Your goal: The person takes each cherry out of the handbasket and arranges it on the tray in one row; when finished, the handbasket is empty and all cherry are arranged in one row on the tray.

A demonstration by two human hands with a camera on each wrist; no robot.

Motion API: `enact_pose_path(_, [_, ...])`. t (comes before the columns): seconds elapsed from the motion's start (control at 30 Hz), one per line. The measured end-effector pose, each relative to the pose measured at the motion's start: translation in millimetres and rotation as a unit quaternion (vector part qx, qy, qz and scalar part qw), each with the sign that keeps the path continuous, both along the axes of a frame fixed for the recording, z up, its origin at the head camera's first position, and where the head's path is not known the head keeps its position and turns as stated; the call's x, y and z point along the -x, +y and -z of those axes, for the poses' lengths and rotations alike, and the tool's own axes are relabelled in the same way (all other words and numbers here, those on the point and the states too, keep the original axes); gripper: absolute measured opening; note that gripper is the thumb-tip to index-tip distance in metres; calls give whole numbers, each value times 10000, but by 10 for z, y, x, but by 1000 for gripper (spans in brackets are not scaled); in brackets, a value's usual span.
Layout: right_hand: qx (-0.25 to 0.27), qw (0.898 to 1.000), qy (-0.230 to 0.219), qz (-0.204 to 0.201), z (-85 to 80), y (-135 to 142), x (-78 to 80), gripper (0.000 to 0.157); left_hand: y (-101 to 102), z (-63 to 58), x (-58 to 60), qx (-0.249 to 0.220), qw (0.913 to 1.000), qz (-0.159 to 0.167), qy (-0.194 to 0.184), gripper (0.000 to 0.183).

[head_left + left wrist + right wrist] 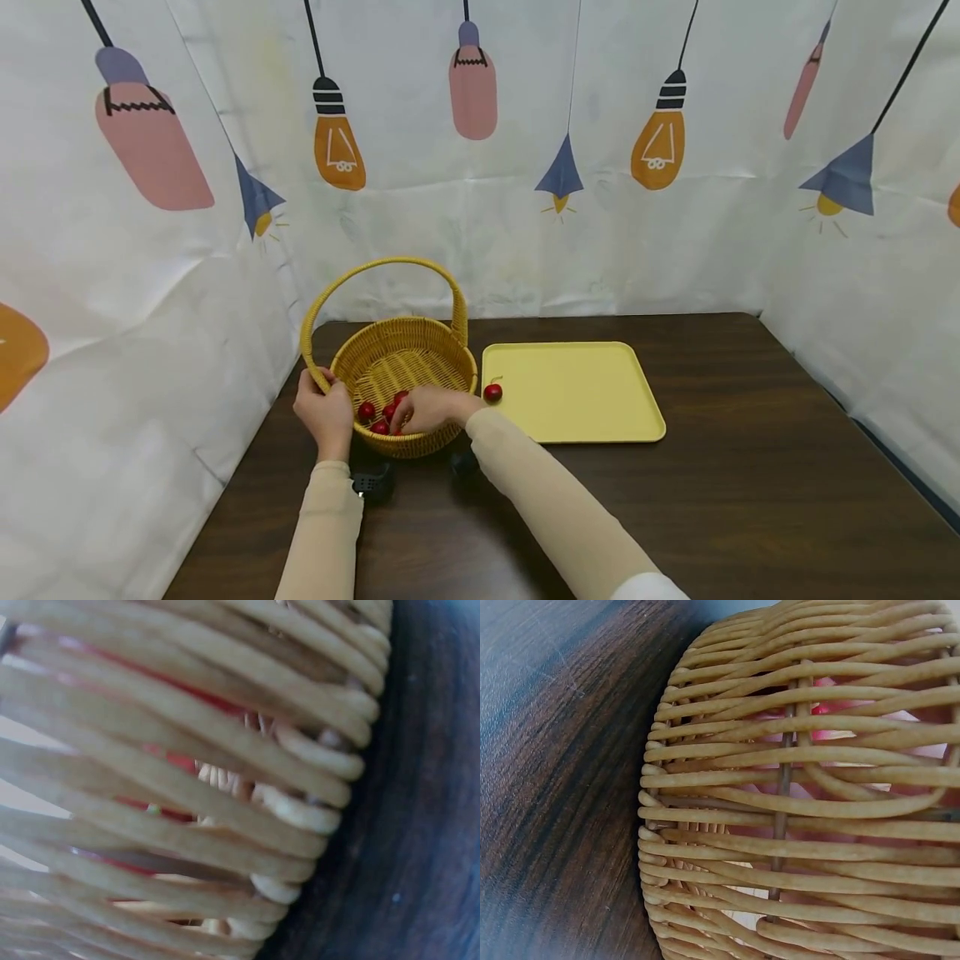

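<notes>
A round yellow wicker basket (405, 329) with a tall arched handle (390, 261) stands at the left of the table. My left hand (326, 412) grips the lower left end of this handle, close to the rim. Over the near rim reaches my right hand (429, 408), its fingers bent down inside the basket and pinching a red cherry (821, 705), partly hidden by the fingers and weave. Several other cherries (366, 412) lie beside these fingers on the basket's near left side. Through the weave in the left wrist view, red fruit (180, 761) shows blurred.
Right of the basket lies a yellow rectangular tray (577, 392). One cherry with a stem (492, 392) sits at its left edge. Both are on a dark wooden table (750, 467), with a patterned white curtain (510, 242) behind and at the sides.
</notes>
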State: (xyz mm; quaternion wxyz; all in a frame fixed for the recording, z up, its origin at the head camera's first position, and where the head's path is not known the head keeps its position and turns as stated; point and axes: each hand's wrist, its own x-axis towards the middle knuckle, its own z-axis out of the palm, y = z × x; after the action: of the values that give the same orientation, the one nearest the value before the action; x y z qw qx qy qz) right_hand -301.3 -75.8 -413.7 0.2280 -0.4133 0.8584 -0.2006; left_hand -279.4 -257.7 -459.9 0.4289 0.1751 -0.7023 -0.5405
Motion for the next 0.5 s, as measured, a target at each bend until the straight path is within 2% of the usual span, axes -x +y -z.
enact_pose_path(0.13, [133, 9995, -261, -108, -12, 16, 23, 22, 1, -4, 6, 62, 10000, -13, 8, 6])
enact_pose_path(0.27, [305, 9991, -293, -85, 3, 34, 26, 23, -3, -2, 7, 49, 10000, -5, 25, 6])
enact_pose_path(0.4, [636, 9978, -3, 166, 26, 72, -6, 20, -11, 2, 10, 20, 10000, 5, 35, 7])
enact_pose_path(0.5, [995, 9937, 430, 298, 29, 116, -46, 21, -12, 4, 10, 56, 10000, 18, -5, 7])
